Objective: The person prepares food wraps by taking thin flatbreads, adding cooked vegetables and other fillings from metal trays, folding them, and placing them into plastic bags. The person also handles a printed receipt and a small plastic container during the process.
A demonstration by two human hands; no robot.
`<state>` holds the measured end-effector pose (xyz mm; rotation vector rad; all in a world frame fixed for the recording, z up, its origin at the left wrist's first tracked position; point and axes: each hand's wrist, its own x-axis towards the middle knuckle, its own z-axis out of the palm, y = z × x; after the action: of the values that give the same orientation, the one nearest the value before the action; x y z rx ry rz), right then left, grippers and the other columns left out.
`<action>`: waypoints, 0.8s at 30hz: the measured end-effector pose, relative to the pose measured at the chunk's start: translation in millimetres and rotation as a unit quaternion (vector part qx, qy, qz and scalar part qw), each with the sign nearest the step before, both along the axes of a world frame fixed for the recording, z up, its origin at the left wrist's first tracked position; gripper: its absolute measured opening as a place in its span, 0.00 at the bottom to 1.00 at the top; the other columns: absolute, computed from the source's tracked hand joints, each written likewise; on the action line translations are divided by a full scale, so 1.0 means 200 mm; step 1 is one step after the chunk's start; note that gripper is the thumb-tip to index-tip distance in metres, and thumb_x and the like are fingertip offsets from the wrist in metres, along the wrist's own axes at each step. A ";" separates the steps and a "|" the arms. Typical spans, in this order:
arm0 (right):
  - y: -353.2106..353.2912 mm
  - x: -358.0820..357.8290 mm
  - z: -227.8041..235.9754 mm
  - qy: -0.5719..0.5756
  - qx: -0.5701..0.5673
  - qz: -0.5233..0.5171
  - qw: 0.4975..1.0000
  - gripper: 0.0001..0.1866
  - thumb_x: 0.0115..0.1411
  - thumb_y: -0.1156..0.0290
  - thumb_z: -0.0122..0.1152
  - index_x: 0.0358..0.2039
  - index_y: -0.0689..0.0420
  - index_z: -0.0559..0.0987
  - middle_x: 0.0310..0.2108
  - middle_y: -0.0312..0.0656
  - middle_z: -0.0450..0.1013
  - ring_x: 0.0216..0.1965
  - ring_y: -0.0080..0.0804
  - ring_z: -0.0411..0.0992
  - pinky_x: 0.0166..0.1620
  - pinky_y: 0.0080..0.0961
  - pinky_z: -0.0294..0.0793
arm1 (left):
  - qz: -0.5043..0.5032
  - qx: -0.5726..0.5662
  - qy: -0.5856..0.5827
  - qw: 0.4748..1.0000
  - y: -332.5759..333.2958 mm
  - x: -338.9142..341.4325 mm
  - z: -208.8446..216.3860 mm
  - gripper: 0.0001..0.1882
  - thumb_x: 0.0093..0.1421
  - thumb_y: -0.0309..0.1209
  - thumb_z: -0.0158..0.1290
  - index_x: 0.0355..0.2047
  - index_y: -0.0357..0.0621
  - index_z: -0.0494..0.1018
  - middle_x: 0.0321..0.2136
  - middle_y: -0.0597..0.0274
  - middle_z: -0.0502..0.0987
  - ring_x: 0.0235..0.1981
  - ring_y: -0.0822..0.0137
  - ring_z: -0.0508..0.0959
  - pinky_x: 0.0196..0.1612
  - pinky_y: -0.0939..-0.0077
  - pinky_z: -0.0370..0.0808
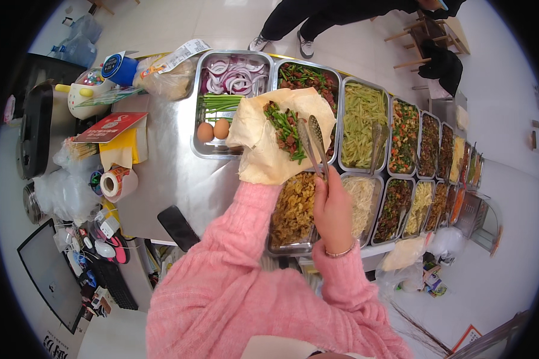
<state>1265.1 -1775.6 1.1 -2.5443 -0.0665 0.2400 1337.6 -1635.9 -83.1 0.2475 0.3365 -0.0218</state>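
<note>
A thin pale flatbread (pixel 251 128) lies draped over my left hand, which bears it from below above the trays. The bread hides that hand's fingers; only the pink sleeve (pixel 248 209) shows beneath. On the bread sits a strip of chopped green beans with browned meat (pixel 284 133). My right hand (pixel 334 206) grips metal tongs (pixel 318 140), their tips at the right side of this filling. Behind the bread is a tray of similar green beans and meat (pixel 308 75). Fried brown pieces fill the tray (pixel 292 209) between my forearms.
Left of the bread, a tray (pixel 196 119) holds sliced red onion, green stalks and two eggs. Trays of shredded vegetables (pixel 365 119) and other dishes run rightward in two rows. A phone (pixel 178 227) and label roll (pixel 118 182) lie left. Someone's legs (pixel 305 21) show beyond the counter.
</note>
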 end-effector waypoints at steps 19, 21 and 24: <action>-0.31 0.32 -0.30 0.040 0.034 -0.097 0.994 0.23 0.70 0.61 0.55 0.51 0.71 0.75 0.26 0.56 0.77 0.28 0.52 0.77 0.33 0.42 0.73 | 0.068 0.035 0.078 0.994 0.28 -0.02 -0.04 0.31 0.70 0.63 0.42 0.53 0.50 0.74 0.49 0.61 0.80 0.47 0.62 0.80 0.51 0.61 0.79; -0.33 0.46 -0.48 0.047 -0.001 -0.075 0.996 0.24 0.69 0.60 0.55 0.50 0.72 0.75 0.27 0.57 0.77 0.30 0.56 0.78 0.35 0.45 0.74 | 0.073 0.037 0.076 0.994 0.33 -0.03 -0.04 0.31 0.70 0.62 0.42 0.53 0.50 0.73 0.49 0.61 0.80 0.48 0.61 0.80 0.52 0.60 0.79; -0.30 0.53 -0.70 0.052 -0.016 -0.063 0.997 0.23 0.68 0.60 0.57 0.48 0.70 0.76 0.30 0.63 0.78 0.35 0.63 0.77 0.38 0.50 0.76 | 0.079 0.034 0.072 0.994 0.36 -0.02 -0.01 0.31 0.70 0.62 0.42 0.54 0.49 0.73 0.50 0.60 0.80 0.48 0.61 0.80 0.52 0.60 0.79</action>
<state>1370.8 -1835.6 -139.9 -2.5521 0.1387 0.3255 1332.6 -1563.3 -84.6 0.2870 0.5005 0.1292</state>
